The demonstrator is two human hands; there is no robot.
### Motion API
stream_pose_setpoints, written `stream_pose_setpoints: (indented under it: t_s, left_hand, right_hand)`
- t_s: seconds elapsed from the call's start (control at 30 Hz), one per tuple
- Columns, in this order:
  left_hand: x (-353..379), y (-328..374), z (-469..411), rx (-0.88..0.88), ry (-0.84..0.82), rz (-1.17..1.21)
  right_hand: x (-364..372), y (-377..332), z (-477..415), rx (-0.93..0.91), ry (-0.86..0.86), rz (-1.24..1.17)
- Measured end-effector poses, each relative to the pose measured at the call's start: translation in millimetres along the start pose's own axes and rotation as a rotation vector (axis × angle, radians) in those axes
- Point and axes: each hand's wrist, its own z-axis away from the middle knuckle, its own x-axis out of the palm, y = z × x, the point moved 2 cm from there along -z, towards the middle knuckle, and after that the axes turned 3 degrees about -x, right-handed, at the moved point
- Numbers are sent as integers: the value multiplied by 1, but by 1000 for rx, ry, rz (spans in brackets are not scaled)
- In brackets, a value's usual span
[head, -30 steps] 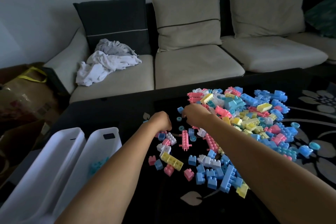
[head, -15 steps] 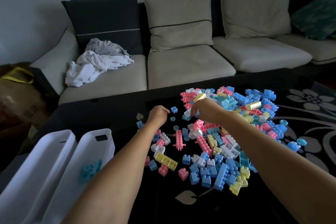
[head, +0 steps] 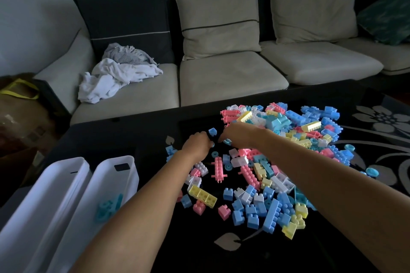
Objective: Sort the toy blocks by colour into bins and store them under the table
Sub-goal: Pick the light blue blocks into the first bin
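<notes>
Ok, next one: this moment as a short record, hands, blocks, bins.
left hand: fingers curled, small blue piece at fingertips, grip unclear
right hand: fingers down at the pile's edge, hold unclear
blocks: blue, pink, yellow, white, loose on the black table
bins: left bin and right bin, white; turquoise pieces in the right one
behind: clothes on sofa

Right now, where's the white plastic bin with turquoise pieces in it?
Head view, lower left: the white plastic bin stands to the right of a second white bin, just left of the person's left forearm.
</notes>
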Motion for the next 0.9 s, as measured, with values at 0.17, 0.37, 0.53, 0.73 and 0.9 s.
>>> stream_pose_setpoints:
  t_s: [0.17,0.37,0.53,0.73,0.9]
  left_hand:
    - [-9,2,5,-44,9,166]
    - [-28,7,25,-186,-218,1115]
    - [-37,5,34,-189,-430,1604]
    - [-31,6,35,-217,-485,1715]
    - [-26,2,33,-290,-453,1740]
  right_hand:
    - [-5,1,11,-13,15,100]
    - [-5,2,18,36,18,6]
    - [-5,16,28,131,146,-301]
    - [-2,31,28,274,224,-564]
    - [-4,47,31,577,244,-1115]
